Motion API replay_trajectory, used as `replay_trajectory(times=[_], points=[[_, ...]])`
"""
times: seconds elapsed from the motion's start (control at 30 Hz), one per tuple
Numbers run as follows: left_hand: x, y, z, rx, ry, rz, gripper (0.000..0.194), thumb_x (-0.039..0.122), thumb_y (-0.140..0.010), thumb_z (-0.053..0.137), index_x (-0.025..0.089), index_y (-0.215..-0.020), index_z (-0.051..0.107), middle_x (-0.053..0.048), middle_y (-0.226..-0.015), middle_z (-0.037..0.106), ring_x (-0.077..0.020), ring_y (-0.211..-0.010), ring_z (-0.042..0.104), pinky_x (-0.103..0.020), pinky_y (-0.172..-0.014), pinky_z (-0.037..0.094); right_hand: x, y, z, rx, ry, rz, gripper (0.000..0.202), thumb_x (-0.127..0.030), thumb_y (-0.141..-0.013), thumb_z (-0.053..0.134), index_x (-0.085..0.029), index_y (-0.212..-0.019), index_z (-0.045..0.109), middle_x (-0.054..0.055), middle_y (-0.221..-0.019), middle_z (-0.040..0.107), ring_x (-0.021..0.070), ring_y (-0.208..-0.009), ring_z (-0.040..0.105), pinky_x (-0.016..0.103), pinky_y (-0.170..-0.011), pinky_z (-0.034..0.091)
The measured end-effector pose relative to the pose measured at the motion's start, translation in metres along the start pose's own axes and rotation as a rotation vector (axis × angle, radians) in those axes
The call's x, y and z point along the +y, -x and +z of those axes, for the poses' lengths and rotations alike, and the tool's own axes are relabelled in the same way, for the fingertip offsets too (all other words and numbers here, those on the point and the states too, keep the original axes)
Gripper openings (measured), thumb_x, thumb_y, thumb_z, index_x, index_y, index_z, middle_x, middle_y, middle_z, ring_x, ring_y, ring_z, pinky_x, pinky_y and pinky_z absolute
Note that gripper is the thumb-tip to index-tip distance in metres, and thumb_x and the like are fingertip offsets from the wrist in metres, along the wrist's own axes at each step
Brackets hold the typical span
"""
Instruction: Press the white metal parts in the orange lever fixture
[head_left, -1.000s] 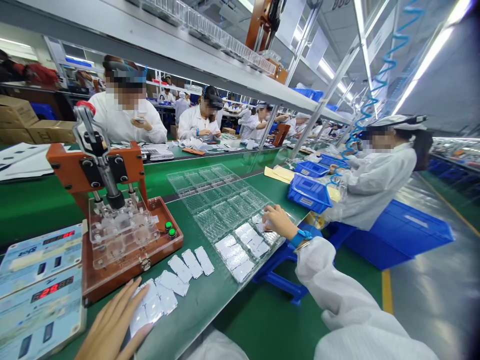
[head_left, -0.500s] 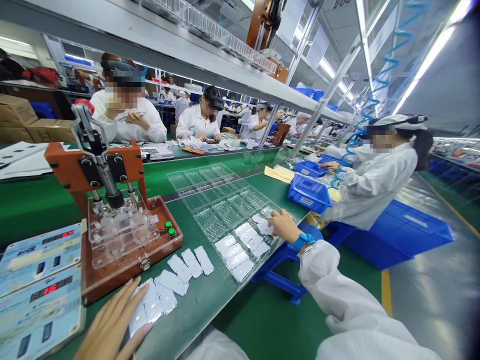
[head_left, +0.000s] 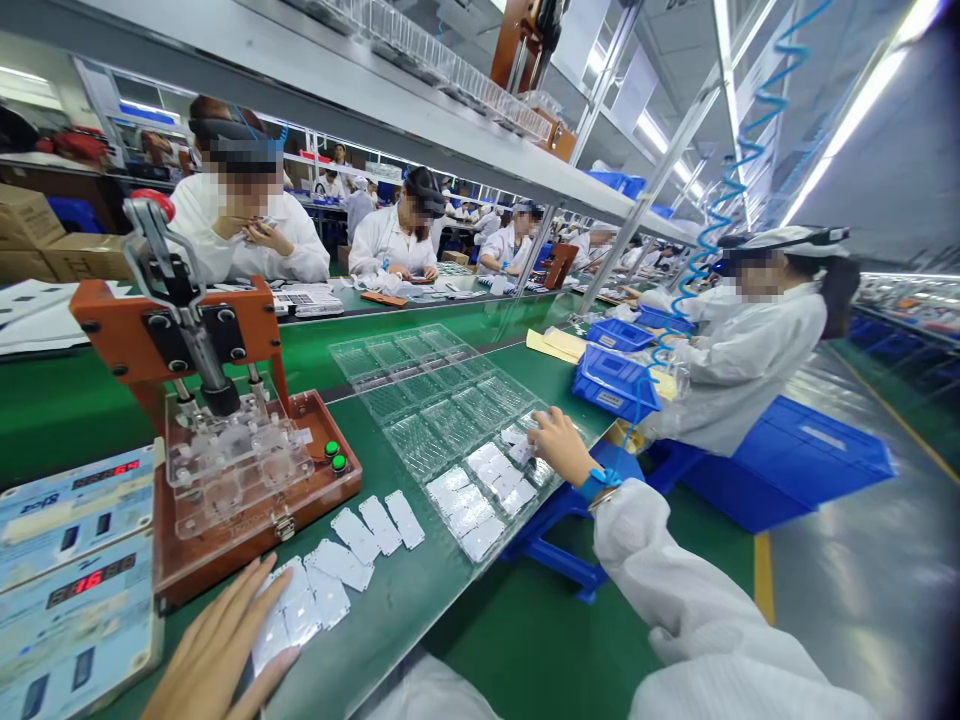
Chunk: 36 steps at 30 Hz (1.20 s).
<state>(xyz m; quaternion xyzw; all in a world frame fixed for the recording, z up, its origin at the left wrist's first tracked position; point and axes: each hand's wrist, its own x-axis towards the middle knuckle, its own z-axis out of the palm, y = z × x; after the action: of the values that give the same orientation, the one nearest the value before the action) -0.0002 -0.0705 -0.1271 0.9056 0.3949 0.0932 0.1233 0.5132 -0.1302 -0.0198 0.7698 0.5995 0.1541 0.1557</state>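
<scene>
My left hand (head_left: 221, 640) lies with its fingers spread at the edge of a group of flat white pieces (head_left: 307, 600) on the green table. A short row of similar pieces (head_left: 390, 525) extends to the right of that group. A clear compartment tray (head_left: 442, 430) lies beyond, its near compartments filled with white pieces (head_left: 465, 510). Over the tray's right end, my right hand (head_left: 559, 445), with a blue wrist strap, has its fingers bent down at the white pieces; its fingertips are partly hidden, and what they hold cannot be made out.
An orange press fixture (head_left: 255, 530) with green buttons stands left, beside light-blue counter boxes (head_left: 82, 590). Blue bins (head_left: 615, 385) sit past the tray. A blue stool (head_left: 562, 560) is below the table edge. People in white work across and to the right.
My right hand has shifted slightly over the pieces at the tray's right end. The whole view has moved a little; my left hand stays by the white pieces.
</scene>
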Motion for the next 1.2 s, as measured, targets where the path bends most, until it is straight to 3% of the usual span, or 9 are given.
replay_trajectory(times=[0.2, 0.33, 0.53, 0.63, 0.77, 0.97, 1.2], points=[[-0.001, -0.001, 0.002, 0.059, -0.034, 0.041, 0.058, 0.045, -0.093, 0.039, 0.035, -0.146, 0.019, -0.001, -0.15, 0.027, -0.0315, -0.132, 0.036, -0.048, -0.093, 0.05, 0.007, 0.006, 0.0, -0.069, -0.015, 0.013, 0.013, -0.012, -0.072, 0.067, -0.022, -0.079, 0.072, 0.009, -0.112, 0.058, 0.0307, -0.104, 0.044, 0.037, -0.082, 0.038], [-0.004, 0.001, 0.004, 0.076, -0.047, 0.067, 0.061, 0.044, -0.092, 0.041, 0.037, -0.147, 0.014, -0.001, -0.151, 0.027, -0.0318, -0.132, 0.038, -0.047, -0.091, 0.052, 0.008, 0.007, -0.004, -0.082, -0.027, 0.038, 0.028, -0.006, -0.077, 0.057, -0.025, -0.094, 0.071, 0.01, -0.112, 0.058, 0.0302, -0.105, 0.044, 0.038, -0.082, 0.037], [-0.007, 0.003, 0.007, 0.073, -0.065, 0.078, 0.064, 0.04, -0.093, 0.041, 0.038, -0.147, 0.007, -0.001, -0.152, 0.023, -0.0312, -0.134, 0.034, -0.047, -0.092, 0.051, -0.005, -0.015, -0.006, -0.092, -0.067, 0.048, 0.025, -0.03, -0.086, 0.056, -0.025, -0.108, 0.067, 0.012, -0.121, 0.052, 0.0311, -0.107, 0.043, 0.039, -0.084, 0.037], [-0.006, 0.002, 0.006, 0.061, -0.06, 0.062, 0.063, 0.043, -0.093, 0.041, 0.038, -0.147, 0.009, -0.001, -0.152, 0.024, -0.0322, -0.133, 0.036, -0.049, -0.09, 0.052, -0.012, -0.026, -0.004, -0.105, -0.079, 0.032, 0.029, -0.034, -0.084, 0.06, -0.025, -0.111, 0.066, 0.012, -0.119, 0.053, 0.0311, -0.106, 0.044, 0.039, -0.085, 0.037], [-0.005, 0.002, 0.004, 0.048, -0.029, 0.052, 0.06, 0.043, -0.093, 0.04, 0.036, -0.147, 0.014, 0.0, -0.152, 0.024, -0.0318, -0.133, 0.035, -0.048, -0.092, 0.051, -0.015, -0.034, -0.004, -0.108, -0.082, -0.003, 0.03, -0.026, -0.078, 0.067, -0.026, -0.108, 0.067, 0.012, -0.117, 0.053, 0.0323, -0.107, 0.044, 0.039, -0.085, 0.038], [-0.004, 0.002, 0.003, 0.063, 0.015, 0.031, 0.057, 0.045, -0.091, 0.043, 0.035, -0.145, 0.026, 0.0, -0.15, 0.03, -0.0322, -0.132, 0.037, -0.05, -0.096, 0.047, -0.019, -0.032, -0.009, -0.074, -0.076, -0.119, 0.035, -0.013, -0.076, 0.066, -0.029, -0.106, 0.067, 0.008, -0.13, 0.048, 0.0336, -0.118, 0.038, 0.041, -0.092, 0.036], [-0.001, -0.001, 0.002, 0.063, -0.004, 0.027, 0.057, 0.047, -0.091, 0.041, 0.033, -0.145, 0.028, -0.001, -0.15, 0.03, -0.0314, -0.132, 0.038, -0.046, -0.094, 0.049, -0.019, -0.027, -0.004, -0.046, -0.062, -0.12, 0.034, -0.014, -0.076, 0.066, -0.023, -0.109, 0.066, 0.011, -0.131, 0.048, 0.0343, -0.117, 0.04, 0.043, -0.093, 0.038]])
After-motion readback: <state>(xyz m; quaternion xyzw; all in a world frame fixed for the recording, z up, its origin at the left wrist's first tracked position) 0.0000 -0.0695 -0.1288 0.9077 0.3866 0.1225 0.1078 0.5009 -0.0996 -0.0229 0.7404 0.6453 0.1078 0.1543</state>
